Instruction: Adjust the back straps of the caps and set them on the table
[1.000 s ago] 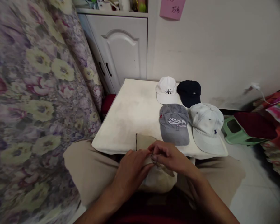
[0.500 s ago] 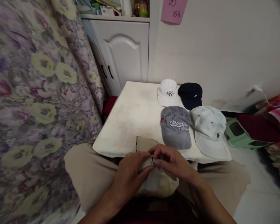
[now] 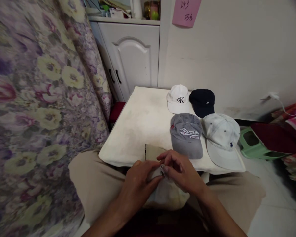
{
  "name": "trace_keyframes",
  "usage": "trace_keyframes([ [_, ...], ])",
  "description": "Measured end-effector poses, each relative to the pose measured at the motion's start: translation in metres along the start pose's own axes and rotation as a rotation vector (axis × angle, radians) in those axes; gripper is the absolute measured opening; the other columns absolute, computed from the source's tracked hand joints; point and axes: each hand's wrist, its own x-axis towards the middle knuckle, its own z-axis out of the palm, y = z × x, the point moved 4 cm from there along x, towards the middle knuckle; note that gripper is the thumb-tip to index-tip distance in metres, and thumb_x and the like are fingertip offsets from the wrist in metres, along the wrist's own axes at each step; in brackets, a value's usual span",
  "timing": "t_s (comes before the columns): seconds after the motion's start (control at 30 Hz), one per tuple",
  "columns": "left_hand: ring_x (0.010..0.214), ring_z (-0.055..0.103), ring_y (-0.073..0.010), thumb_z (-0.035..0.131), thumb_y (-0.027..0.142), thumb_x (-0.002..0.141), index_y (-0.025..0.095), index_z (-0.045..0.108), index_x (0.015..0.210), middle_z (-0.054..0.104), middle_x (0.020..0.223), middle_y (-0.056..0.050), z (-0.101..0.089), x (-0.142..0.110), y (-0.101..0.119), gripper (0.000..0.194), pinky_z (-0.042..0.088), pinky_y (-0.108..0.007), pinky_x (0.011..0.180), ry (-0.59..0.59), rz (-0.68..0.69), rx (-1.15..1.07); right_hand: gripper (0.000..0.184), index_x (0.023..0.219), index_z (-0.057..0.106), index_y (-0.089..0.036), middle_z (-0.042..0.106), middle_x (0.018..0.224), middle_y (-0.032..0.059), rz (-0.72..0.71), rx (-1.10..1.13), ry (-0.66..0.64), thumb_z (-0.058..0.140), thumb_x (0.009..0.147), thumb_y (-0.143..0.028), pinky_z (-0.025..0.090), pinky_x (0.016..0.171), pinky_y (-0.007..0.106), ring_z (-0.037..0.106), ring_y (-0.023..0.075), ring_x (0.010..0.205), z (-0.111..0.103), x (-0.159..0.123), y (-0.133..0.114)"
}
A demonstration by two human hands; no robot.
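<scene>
Over my lap, at the near edge of the table, lies a beige cap (image 3: 167, 197), its shape partly covered by my hands. My left hand (image 3: 139, 181) grips its strap between thumb and fingers. At a small metal buckle (image 3: 162, 170) on the strap, the fingertips of my right hand (image 3: 182, 171) are pinched together. A flat beige part with a dark-edged side (image 3: 154, 153) sticks out beyond my fingers onto the table. Closest to my right hand is a grey cap (image 3: 186, 135) with white lettering.
A white cap (image 3: 178, 98), a navy cap (image 3: 202, 102) and a pale washed cap (image 3: 222, 140) sit on the right of the cream-covered table (image 3: 138, 121). A floral curtain (image 3: 49, 125) hangs left. A green stool (image 3: 253, 144) stands right.
My right fingers have shifted slightly at the buckle, and its thumb now covers more of it. My left hand keeps its grip. The view has tilted a little; the other caps stay put.
</scene>
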Motion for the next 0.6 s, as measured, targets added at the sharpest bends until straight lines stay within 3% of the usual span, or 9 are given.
trace_keyframes([
  [0.37,0.075,0.066,-0.0199,0.062,0.031,0.091,0.024,0.061,0.111,0.074,0.09,-0.001,0.001,0.001,0.002,0.021,0.048,-0.033,0.073,0.031,0.032,0.049,0.02,0.077,0.046,-0.021,0.066,0.107,0.0081,-0.059,-0.128,0.022,0.053,0.076,-0.003,0.048,0.084,0.035,0.064,0.0216,0.097,0.005,0.0,-0.008],
  [0.6,0.074,0.065,-0.0199,0.06,0.027,0.091,0.023,0.062,0.109,0.074,0.088,-0.002,-0.002,0.004,0.009,0.018,0.047,-0.032,0.07,0.023,0.034,0.086,0.015,0.08,0.052,-0.021,0.066,0.107,0.0076,-0.081,-0.147,0.034,0.055,0.081,-0.006,0.047,0.086,0.035,0.062,0.022,0.1,0.007,-0.002,-0.007],
])
